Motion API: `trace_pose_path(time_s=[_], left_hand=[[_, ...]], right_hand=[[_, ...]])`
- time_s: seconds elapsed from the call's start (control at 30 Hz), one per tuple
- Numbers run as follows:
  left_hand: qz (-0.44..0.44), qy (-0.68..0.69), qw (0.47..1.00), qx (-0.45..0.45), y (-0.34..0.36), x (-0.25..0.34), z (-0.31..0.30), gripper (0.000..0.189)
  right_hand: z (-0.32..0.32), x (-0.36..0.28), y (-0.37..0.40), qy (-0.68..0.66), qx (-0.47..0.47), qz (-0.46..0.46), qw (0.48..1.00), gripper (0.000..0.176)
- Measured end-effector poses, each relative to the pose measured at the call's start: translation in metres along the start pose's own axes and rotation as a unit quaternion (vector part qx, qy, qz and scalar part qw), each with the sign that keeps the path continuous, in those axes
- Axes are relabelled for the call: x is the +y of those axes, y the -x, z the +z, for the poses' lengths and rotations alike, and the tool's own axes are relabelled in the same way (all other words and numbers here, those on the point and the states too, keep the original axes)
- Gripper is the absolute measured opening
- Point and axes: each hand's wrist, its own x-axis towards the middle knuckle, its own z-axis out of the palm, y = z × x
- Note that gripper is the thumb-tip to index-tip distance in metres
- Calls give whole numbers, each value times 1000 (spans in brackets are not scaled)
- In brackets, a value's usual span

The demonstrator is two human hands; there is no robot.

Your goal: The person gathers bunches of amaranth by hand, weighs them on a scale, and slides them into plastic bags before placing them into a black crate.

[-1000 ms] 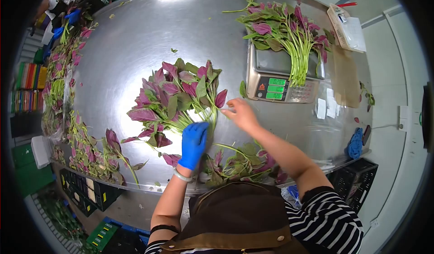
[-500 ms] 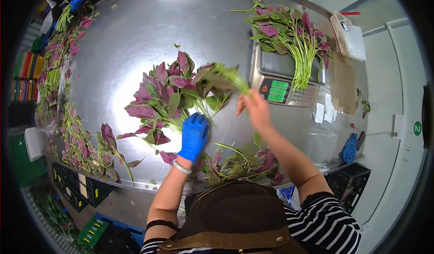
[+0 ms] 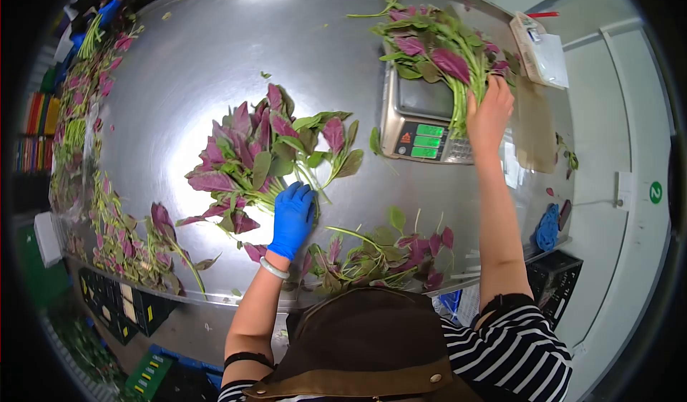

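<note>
My left hand (image 3: pixel 292 221), in a blue glove, has its fingers closed around the stem ends of an amaranth bunch (image 3: pixel 243 151) with purple and green leaves, lying on the metal table. At the right, my bare right hand (image 3: pixel 491 112) grips amaranth stems at the edge of the amaranth pile (image 3: pixel 436 47) on the scale. That pile covers much of the weighing plate of the digital scale (image 3: pixel 428 141), whose green displays are lit. A few loose amaranth sprigs (image 3: pixel 333 144) lie right of the left-hand bunch.
Amaranth scraps (image 3: pixel 379 255) lie along the table's near edge, with more trimmings (image 3: pixel 125 241) down the left side. A basket (image 3: pixel 528 47) sits beyond the scale; a crumpled blue glove (image 3: pixel 548 226) lies at right. A co-worker's blue-gloved hand (image 3: pixel 109 12) shows far left.
My right hand has moved right and away from me, carrying amaranth from beside the table pile onto the scale. My left hand stays at the bunch's stems.
</note>
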Motion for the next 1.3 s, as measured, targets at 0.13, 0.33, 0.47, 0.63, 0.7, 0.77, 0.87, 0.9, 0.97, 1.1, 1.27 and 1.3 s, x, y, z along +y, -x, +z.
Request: trace_pose_path(time_s=[0.13,0.33,0.47,0.63,0.7,0.77,0.87,0.9,0.97,1.1,1.27,1.3], left_hand=[[2,3,1000,9,3,-4,4,31],[4,13,1000,17,4,-4,6,29],[23,4,1000,4,6,-3,2,28],[27,15,999,12,9,-7,6,27],[13,10,1000,19,9,-5,7,26],[8,2,1000,15,7,-3,8,25],[12,7,1000,-9,0,3,5,26],[13,15,1000,-16,0,4,5,26],[19,31,999,-27,-2,1,7,27],[22,79,994,-74,-3,3,-7,28],[9,99,995,-10,5,-1,3,33],[8,88,996,-3,6,1,3,33]], right_hand=[[35,-77,106,-349,-316,49,881,31],[75,-192,195,-374,-543,346,667,33],[97,-220,204,-377,-475,397,689,27],[95,-208,201,-361,-379,337,783,22],[94,-196,199,-373,-394,351,763,23],[81,-196,185,-352,-440,356,745,29],[80,-205,184,-324,-423,330,779,32],[82,-211,184,-326,-418,329,781,33],[86,-220,183,-319,-418,306,793,33],[82,-220,175,-244,-443,180,844,27],[61,-202,157,-216,-301,-48,928,16],[56,-196,150,-203,-265,-79,939,15]])
